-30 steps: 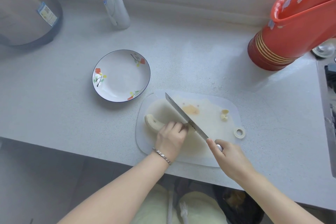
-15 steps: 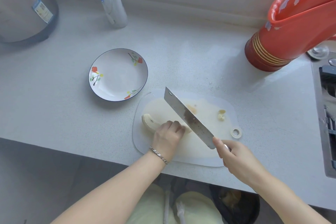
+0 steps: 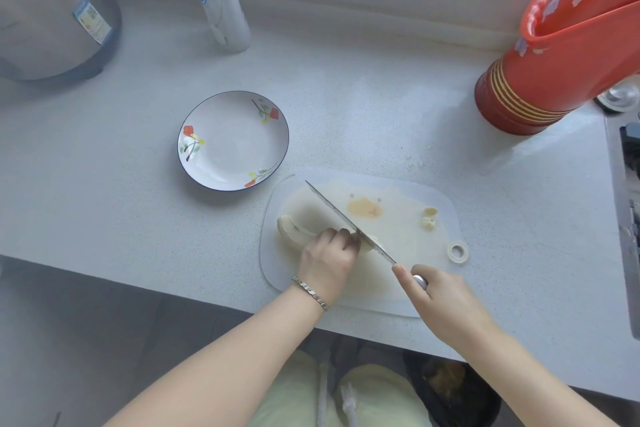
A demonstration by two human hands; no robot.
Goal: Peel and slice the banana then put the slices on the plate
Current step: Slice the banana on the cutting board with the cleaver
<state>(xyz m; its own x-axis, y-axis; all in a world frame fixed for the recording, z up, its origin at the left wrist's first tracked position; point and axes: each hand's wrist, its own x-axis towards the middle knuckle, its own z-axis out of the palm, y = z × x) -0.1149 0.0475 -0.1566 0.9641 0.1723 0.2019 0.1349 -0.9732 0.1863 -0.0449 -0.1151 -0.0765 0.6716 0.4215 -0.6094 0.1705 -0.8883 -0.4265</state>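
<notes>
The right hand (image 3: 440, 298) is gripping the knife (image 3: 346, 218) by its handle; the left hand (image 3: 327, 258) is curling its fingers over the peeled banana (image 3: 292, 230) on the cutting board (image 3: 408, 232) — the blade is pressing into the fruit beside the knuckles. The plate (image 3: 233, 140) is sitting just beyond the board's far-left corner.

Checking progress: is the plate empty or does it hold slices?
Empty. The plate shows only its painted flowers; the banana lies on the cutting board.
</notes>
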